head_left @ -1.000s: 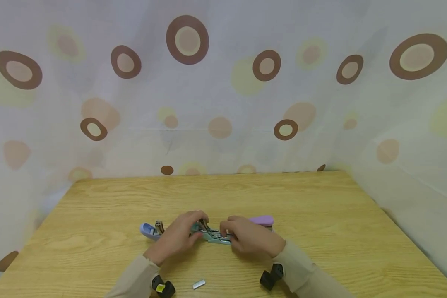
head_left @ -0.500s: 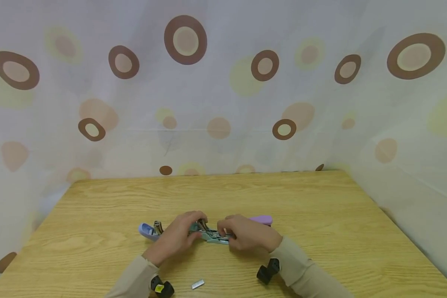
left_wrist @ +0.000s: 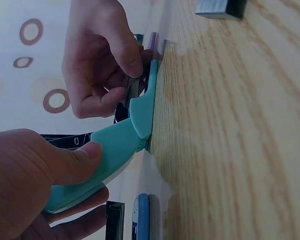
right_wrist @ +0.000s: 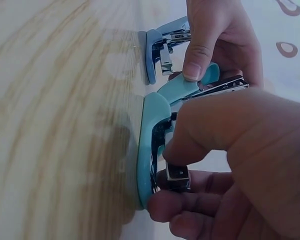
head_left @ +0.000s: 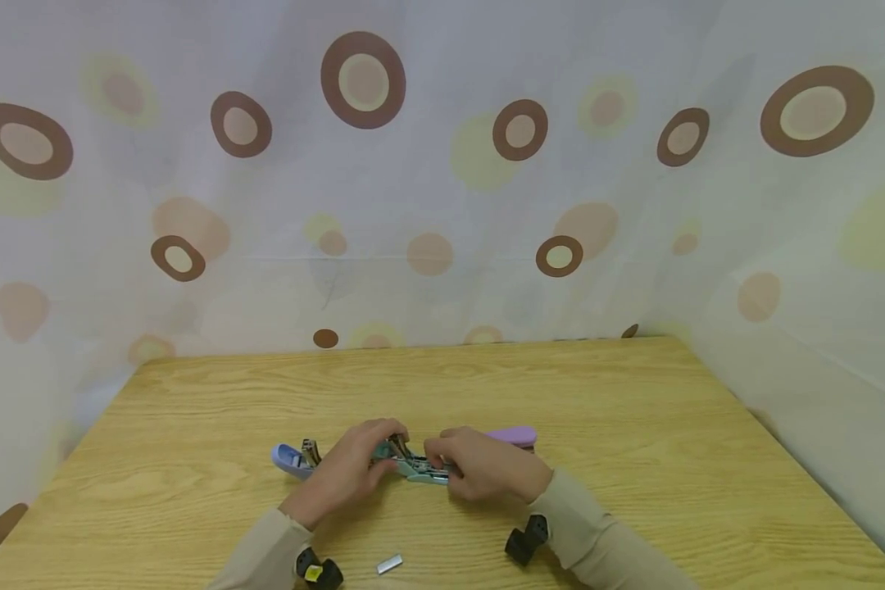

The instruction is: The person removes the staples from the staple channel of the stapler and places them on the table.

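Note:
A teal stapler (head_left: 420, 475) is opened wide on the table, its cover swung up to the left and its base lying to the right. My left hand (head_left: 350, 465) grips the cover (left_wrist: 115, 147), thumb along its outer side. My right hand (head_left: 490, 467) bends over the base, thumb and fingers pinching the metal staple rail (right_wrist: 178, 175). The inside of the rail is hidden by the fingers. Beyond my left hand lies a blue stapler (head_left: 288, 460), also opened. Partly behind my right hand sits a purple stapler (head_left: 513, 435).
A short strip of staples (head_left: 389, 564) lies near the front of the wooden table (head_left: 605, 393). A patterned curtain (head_left: 428, 164) hangs behind the table and along its sides.
My right hand has slid slightly left along the teal stapler. My left hand keeps its grip on the cover. The head view has shifted a little.

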`<state>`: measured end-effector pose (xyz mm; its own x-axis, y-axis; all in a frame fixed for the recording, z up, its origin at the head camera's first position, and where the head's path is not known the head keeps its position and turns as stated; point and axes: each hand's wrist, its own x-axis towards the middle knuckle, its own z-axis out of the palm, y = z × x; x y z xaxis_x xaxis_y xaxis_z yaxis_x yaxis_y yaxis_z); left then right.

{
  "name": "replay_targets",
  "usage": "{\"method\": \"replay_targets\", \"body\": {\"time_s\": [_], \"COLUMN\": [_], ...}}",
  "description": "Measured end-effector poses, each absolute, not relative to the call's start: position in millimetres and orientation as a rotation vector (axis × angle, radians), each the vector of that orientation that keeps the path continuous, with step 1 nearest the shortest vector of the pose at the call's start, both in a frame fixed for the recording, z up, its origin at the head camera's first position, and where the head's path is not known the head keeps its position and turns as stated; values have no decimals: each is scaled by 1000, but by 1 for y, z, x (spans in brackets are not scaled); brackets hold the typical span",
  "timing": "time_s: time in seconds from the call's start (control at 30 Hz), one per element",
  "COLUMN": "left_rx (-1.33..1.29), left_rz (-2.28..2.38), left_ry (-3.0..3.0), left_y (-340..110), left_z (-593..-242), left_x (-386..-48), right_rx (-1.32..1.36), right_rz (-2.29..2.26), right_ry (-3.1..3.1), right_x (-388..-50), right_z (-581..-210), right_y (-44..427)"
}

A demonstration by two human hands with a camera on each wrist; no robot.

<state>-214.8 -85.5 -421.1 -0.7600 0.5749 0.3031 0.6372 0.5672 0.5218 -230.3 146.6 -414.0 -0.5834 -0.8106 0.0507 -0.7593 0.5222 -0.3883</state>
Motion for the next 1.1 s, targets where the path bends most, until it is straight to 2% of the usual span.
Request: {"method": "replay_targets", "body": {"time_s": [0.67,1.1], "left_rx": [-1050,-1040], "left_rz": [-946,-930], "left_ry": [-2675,-2686], "left_y": [-84,-84], "left_z": [-420,-420], "left_x": [-215,-213], "right_rx": [-1310,-1410], "right_rz": [-667,-703], "right_ry": [2704,2822], "right_x": [-229,-224], "right_z": [-409,-407], "right_y": [154,157]}}
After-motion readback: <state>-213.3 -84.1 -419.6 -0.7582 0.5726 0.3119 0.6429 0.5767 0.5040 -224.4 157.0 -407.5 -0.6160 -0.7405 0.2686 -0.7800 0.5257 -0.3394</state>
